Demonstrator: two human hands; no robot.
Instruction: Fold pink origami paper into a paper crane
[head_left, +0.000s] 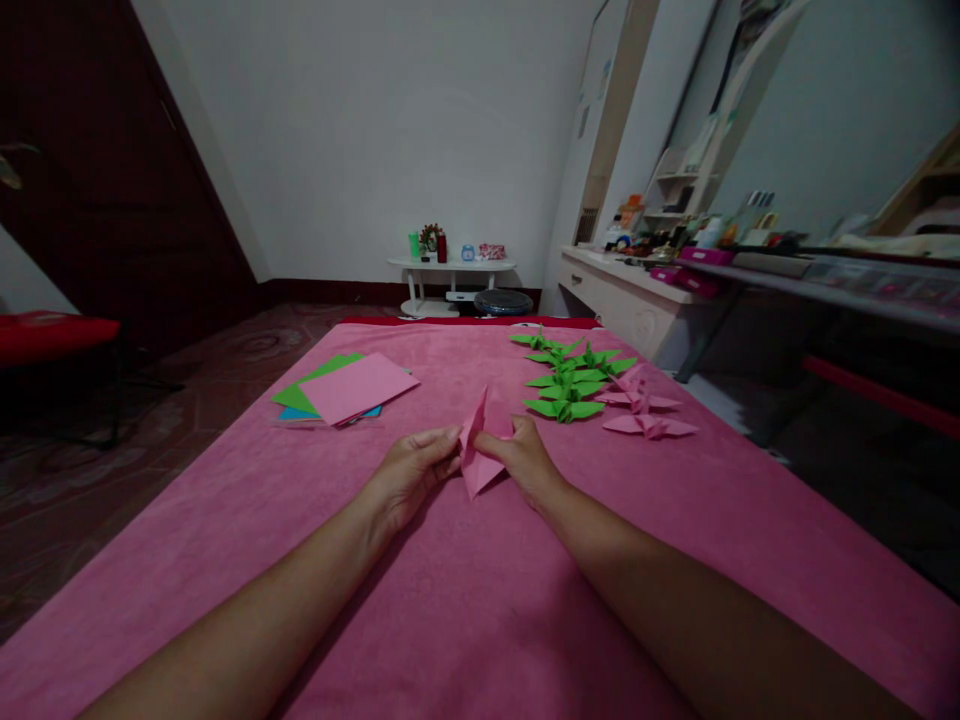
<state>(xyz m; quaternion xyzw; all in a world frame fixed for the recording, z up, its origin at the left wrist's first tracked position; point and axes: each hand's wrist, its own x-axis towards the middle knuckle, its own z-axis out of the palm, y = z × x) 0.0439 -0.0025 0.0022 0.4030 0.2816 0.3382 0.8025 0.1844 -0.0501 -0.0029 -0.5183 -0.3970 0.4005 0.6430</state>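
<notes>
Pink cloth (450,610) forms the working surface, its support hidden beneath. At its middle, the folded pink paper (478,480) is held between both hands, one point directed upward and another toward the wearer. The left hand (411,468) pinches its left edge between thumb and fingers; the right hand (534,468) grasps the other side, thumb laid across the inner face. Probable faults: uneven thumb pressure could set a crease off its line; pulling the layers apart too hard could tear a fold; and the soft cloth, yielding under pressure, might leave creases blunt. A wide swing of the right hand could disturb the finished pieces nearby.

Outward to the right lie green paper birds (564,410), wings spread, and beside them pink paper birds (651,428). To the left, loose sheets (360,388) overlap, pink uppermost, with green and blue showing below. Beyond the cloth, a low white table (454,266) stands against a pale wall (360,120); a cluttered dressing table (637,288) occupies the right, and a dark door (97,180) the left, above patterned flooring (255,345).
</notes>
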